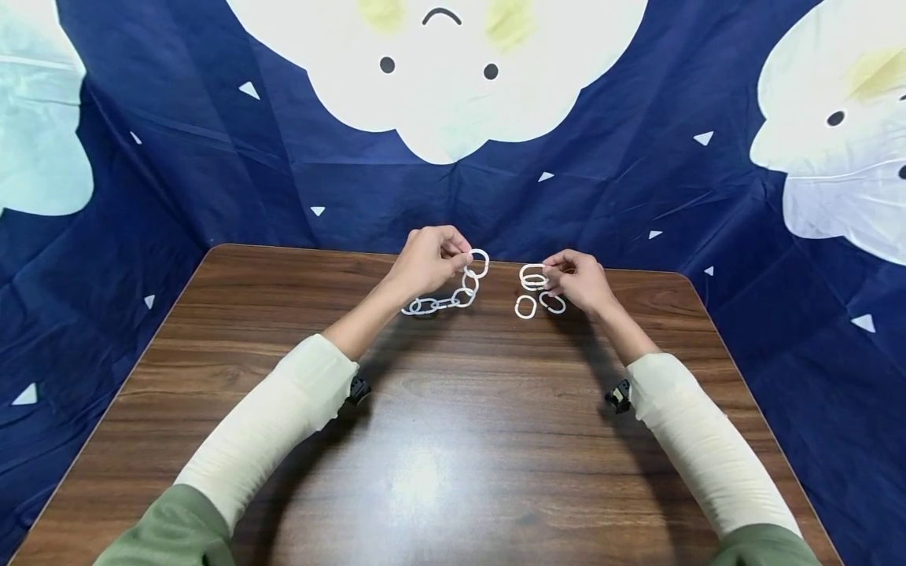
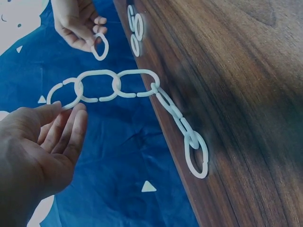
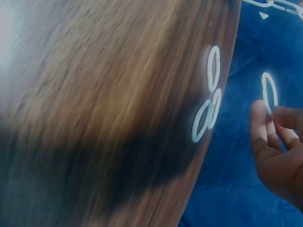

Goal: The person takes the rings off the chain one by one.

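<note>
A chain of white plastic C-links hangs from my left hand, which pinches its end link between thumb and fingers. The chain's middle is raised, while its far end lies on the tabletop. Each link is oval with a small gap in one side. My right hand pinches a single white C-link by one end, held above the table's far edge and apart from the chain. Close to that hand, three loose C-links lie on the wood near the edge.
The brown wood-grain table ends just beyond both hands. A dark blue cloth with white clouds and small triangles hangs behind it and at both sides. Small dark devices sit at the wrists.
</note>
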Action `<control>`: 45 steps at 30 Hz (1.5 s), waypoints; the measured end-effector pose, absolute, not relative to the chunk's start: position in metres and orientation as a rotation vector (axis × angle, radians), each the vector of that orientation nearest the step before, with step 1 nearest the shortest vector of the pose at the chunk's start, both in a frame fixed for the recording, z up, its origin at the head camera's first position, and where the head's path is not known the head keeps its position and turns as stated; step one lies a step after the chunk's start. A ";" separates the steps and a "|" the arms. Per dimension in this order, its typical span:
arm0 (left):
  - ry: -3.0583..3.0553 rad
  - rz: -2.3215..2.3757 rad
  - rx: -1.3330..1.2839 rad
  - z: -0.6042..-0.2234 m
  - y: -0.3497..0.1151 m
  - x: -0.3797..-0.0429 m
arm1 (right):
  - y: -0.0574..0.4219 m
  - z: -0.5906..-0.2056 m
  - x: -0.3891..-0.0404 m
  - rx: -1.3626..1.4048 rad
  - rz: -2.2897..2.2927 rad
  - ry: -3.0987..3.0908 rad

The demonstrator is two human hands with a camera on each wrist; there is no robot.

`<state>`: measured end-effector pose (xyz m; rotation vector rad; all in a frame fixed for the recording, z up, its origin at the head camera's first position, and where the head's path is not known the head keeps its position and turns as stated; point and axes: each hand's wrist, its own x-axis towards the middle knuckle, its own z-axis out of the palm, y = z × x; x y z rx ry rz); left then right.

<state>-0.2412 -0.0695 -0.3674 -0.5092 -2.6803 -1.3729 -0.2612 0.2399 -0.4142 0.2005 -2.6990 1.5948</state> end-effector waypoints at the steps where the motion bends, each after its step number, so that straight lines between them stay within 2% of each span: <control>1: -2.680 -1.376 -0.509 -0.368 -0.070 -0.241 | 0.242 -0.416 -0.261 0.186 1.601 -2.704; 15: -2.701 -1.366 -0.509 -0.366 -0.069 -0.242 | 0.276 -0.432 -0.254 -0.143 1.827 -2.625; 32: -2.704 -1.391 -0.509 -0.364 -0.071 -0.240 | 0.299 -0.443 -0.259 -0.458 1.787 -2.636; 45: -2.679 -1.391 -0.525 -0.365 -0.071 -0.241 | 0.300 -0.447 -0.260 -0.463 1.812 -2.655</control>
